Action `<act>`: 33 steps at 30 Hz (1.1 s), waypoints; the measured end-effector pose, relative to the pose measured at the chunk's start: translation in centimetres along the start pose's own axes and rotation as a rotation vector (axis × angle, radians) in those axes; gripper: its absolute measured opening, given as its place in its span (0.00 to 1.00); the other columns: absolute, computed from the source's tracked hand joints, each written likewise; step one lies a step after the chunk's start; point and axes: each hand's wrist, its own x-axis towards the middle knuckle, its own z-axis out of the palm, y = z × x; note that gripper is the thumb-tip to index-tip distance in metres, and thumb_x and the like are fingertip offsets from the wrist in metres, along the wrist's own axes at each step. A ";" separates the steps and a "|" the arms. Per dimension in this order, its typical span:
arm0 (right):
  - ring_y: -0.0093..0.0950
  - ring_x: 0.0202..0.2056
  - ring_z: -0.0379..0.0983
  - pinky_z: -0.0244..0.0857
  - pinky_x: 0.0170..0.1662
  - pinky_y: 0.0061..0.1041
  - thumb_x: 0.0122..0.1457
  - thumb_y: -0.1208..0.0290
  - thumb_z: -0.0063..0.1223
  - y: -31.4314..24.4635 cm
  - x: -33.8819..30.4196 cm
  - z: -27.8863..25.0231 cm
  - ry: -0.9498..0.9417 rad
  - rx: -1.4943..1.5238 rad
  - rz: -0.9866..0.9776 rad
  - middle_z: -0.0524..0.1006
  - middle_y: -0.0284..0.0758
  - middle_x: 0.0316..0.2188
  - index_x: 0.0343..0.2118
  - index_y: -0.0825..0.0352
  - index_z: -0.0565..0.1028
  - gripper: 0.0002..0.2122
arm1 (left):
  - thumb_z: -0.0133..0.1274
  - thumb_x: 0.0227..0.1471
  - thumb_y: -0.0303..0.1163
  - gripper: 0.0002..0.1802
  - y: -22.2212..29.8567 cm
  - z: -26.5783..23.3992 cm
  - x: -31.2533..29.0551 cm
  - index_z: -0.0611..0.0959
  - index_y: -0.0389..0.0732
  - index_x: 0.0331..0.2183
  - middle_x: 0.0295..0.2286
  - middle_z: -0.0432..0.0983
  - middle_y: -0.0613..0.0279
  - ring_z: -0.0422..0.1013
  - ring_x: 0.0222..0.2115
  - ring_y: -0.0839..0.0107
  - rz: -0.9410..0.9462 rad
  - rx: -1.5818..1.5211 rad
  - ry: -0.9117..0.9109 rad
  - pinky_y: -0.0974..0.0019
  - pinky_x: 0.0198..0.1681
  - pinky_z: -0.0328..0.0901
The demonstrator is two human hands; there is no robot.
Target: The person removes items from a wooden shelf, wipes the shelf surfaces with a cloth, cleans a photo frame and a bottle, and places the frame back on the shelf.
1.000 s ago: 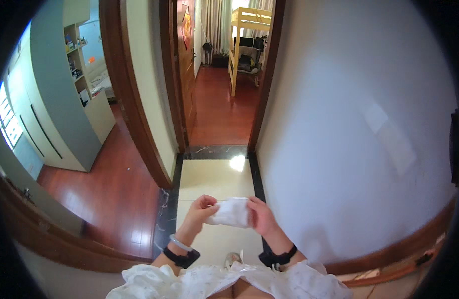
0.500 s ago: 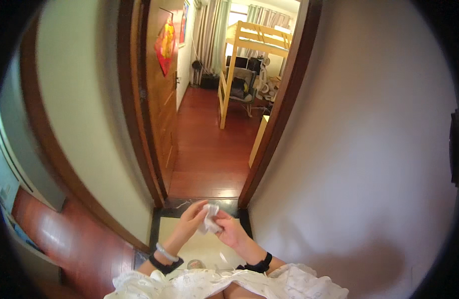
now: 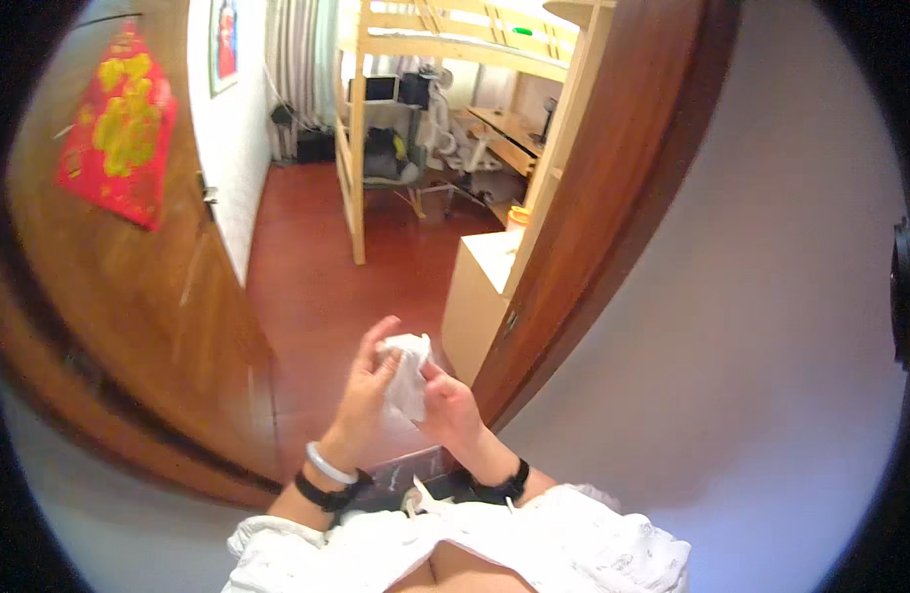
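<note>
Between my two hands is a crumpled white tissue (image 3: 407, 374), soft and partly spread. My left hand (image 3: 361, 400) grips its left side with the thumb against it, while the index finger stretches up past its top. On the other side, my right hand (image 3: 449, 403) pinches the tissue's right edge with fingers curled in. A pale bangle (image 3: 328, 465) and a black band circle my left wrist; a black band (image 3: 514, 484) is on my right wrist. Both hands are raised in front of my chest, over the doorway's threshold.
An open wooden door (image 3: 129, 267) with a red hanging decoration (image 3: 124, 128) stands on the left. The brown door frame (image 3: 603, 227) and a pale wall are close on my right. Ahead are a reddish floor (image 3: 306, 287), a light cabinet (image 3: 475, 296), a loft bed (image 3: 354, 158) and a chair (image 3: 390, 163).
I have moved forward into the doorway, so the door, bed and cabinet appear nearer. The tissue is more spread out between my hands, which sit higher in view.
</note>
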 end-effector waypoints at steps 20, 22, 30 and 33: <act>0.33 0.50 0.66 0.56 0.55 0.35 0.58 0.59 0.37 -22.4 15.7 -11.1 0.560 -0.133 -1.312 0.71 0.36 0.46 0.48 0.67 0.68 0.20 | 0.54 0.50 0.37 0.32 -11.8 17.2 48.2 0.63 0.33 0.53 0.50 0.63 0.51 0.61 0.51 0.63 0.042 0.116 -0.980 0.61 0.51 0.59; 0.33 0.50 0.65 0.56 0.55 0.35 0.58 0.59 0.36 -22.5 15.7 -11.1 0.532 -0.138 -1.370 0.71 0.37 0.47 0.48 0.69 0.67 0.21 | 0.56 0.49 0.35 0.35 -12.7 22.9 49.5 0.60 0.36 0.55 0.51 0.59 0.46 0.58 0.53 0.59 0.029 0.045 -0.982 0.63 0.53 0.57; 0.35 0.50 0.65 0.57 0.54 0.36 0.57 0.66 0.37 -22.9 13.9 -13.2 0.703 -0.135 -1.433 0.70 0.39 0.47 0.49 0.67 0.66 0.18 | 0.61 0.40 0.32 0.44 -17.5 38.7 52.2 0.57 0.30 0.55 0.48 0.65 0.42 0.65 0.48 0.54 -0.090 0.305 -0.894 0.59 0.49 0.62; 0.34 0.46 0.67 0.60 0.50 0.36 0.57 0.69 0.39 -23.6 15.7 -13.2 0.496 -0.104 -1.420 0.71 0.39 0.44 0.48 0.67 0.66 0.16 | 0.63 0.35 0.40 0.47 -21.3 41.4 55.9 0.59 0.27 0.52 0.40 0.72 0.38 0.71 0.41 0.49 0.000 0.321 -0.871 0.61 0.45 0.66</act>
